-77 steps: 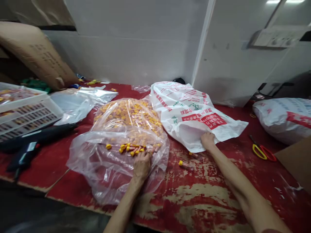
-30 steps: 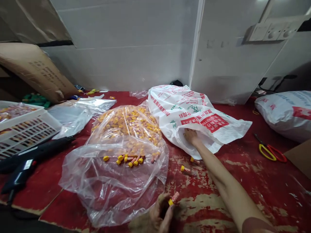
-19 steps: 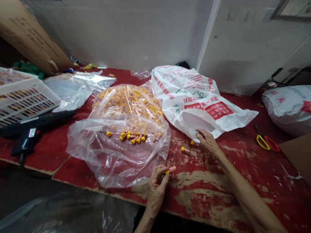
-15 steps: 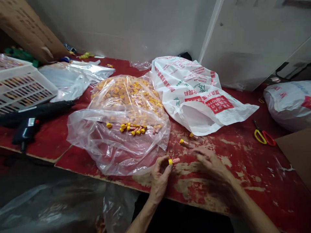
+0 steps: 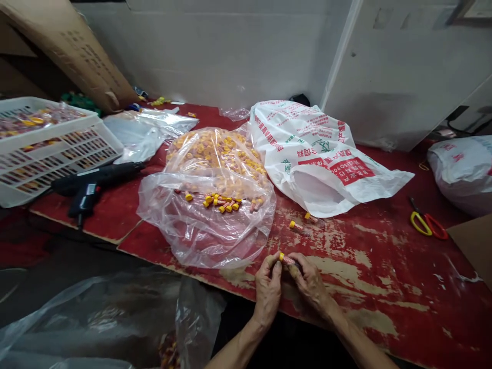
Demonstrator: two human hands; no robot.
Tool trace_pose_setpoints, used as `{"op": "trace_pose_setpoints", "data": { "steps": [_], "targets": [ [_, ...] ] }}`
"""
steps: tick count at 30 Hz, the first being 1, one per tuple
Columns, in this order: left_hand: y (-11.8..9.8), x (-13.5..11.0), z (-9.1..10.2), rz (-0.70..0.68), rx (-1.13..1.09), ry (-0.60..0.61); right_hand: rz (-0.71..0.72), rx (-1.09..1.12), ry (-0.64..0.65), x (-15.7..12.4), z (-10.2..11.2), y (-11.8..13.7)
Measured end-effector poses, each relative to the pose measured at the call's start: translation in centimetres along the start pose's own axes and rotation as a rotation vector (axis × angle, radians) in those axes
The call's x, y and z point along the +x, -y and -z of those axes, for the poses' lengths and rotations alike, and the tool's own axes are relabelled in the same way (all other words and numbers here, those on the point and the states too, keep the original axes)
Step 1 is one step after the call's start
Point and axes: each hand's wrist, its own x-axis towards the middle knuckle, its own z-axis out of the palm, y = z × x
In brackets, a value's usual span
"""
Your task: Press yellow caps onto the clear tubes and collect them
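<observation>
Near the table's front edge, my left hand (image 5: 268, 289) and my right hand (image 5: 309, 287) meet on a small pink tube with a yellow cap (image 5: 287, 260). The left fingers pinch the capped end, and the right fingers press on the pink end. Further back lies a transparent plastic bag (image 5: 203, 225) holding many such capped tubes, with a small bunch near its mouth. Two loose capped tubes (image 5: 296, 227) lie on the table beside the bag, just beyond my hands. A white bag with red print (image 5: 307, 164) lies to the right.
The worn red table (image 5: 365, 287) holds a black glue gun (image 5: 90, 187), a white slatted crate (image 5: 49, 154) of tubes, and yellow-red scissors (image 5: 426, 224). A white sack (image 5: 461, 174) sits far right. Loose plastic sheeting (image 5: 107, 323) hangs below the front edge.
My left hand has brought the capped tube from the bag toward the table's front edge. My right hand has left the white bag's mouth and closed on the same tube.
</observation>
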Motion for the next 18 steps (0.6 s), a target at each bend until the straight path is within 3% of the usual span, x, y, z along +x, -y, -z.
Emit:
{"op": "trace_pose_setpoints", "data": {
  "steps": [4, 5, 7, 9, 10, 12, 14, 18],
  "targets": [
    [-1.4, 3.1, 1.5, -0.212, 0.323, 0.161, 0.151, -0.258, 0.028, 1.5, 0.5, -2.2],
    [-2.0, 4.4, 2.3, -0.282, 0.417, 0.126, 0.186, -0.348, 0.022, 2.1, 0.8, -2.6],
    [-3.0, 7.5, 4.2, -0.400, 0.625, -0.063, 0.224, -0.505, -0.003, 3.3, 1.4, -3.3],
    [-3.5, 10.9, 6.2, -0.445, 0.912, -0.250, 0.239, -0.600, -0.030, 4.5, 1.9, -3.7],
    [-3.6, 12.6, 7.2, -0.447, 1.079, -0.288, 0.234, -0.626, -0.044, 5.1, 2.2, -4.1],
    [-3.5, 15.6, 8.7, -0.455, 1.287, -0.303, 0.176, -0.658, -0.084, 6.8, 3.2, -5.0],
    [-3.1, 17.6, 9.6, -0.475, 1.349, -0.272, 0.074, -0.689, -0.145, 9.1, 4.5, -6.5],
    [-1.8, 18.4, 10.3, -0.519, 1.380, -0.221, -0.098, -0.750, -0.169, 15.3, 7.2, -9.7]
  ]
}}
